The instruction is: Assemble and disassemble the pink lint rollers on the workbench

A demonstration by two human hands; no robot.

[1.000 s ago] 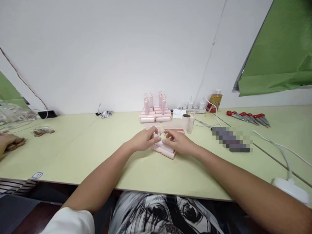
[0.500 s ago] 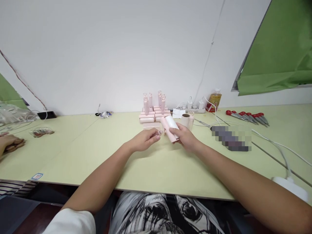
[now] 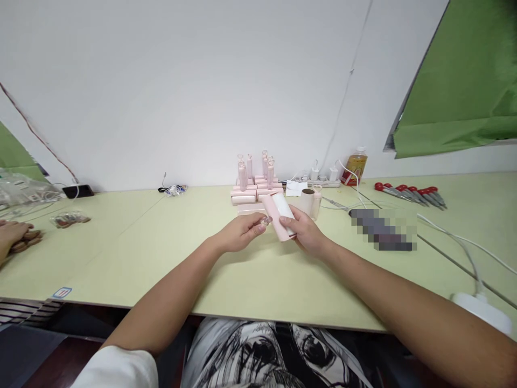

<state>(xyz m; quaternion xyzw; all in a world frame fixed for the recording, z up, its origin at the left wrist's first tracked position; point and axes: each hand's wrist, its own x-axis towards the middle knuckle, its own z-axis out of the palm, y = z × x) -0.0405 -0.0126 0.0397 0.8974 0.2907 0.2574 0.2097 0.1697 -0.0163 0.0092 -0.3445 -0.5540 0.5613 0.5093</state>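
Note:
My right hand point(image 3: 307, 229) is wrapped round a lint roller, with its white roll point(image 3: 285, 207) lying in a pink curved cover point(image 3: 274, 218). The thumb presses on the white roll. Close to the cover's left side, my left hand point(image 3: 244, 231) pinches a small clear loop-like end piece point(image 3: 265, 220); whether it joins the roller I cannot tell. Behind the hands lie several pink lint rollers point(image 3: 243, 199) in stacks, with several pink handles point(image 3: 270, 175) standing upright on them. A bare cardboard tube point(image 3: 307, 200) stands beside the right hand, next to a pink handle point(image 3: 316, 203).
A power strip with chargers point(image 3: 329, 183) and a drink bottle point(image 3: 355, 166) stand along the wall. Several red-handled tools point(image 3: 410, 194) and white cables point(image 3: 448, 231) lie at right. At far left, another person's hand point(image 3: 14, 234) rests on brown pieces point(image 3: 26, 242).
The roller has turned a little in my right hand, showing more of the pink cover's inner side. My left hand has barely moved.

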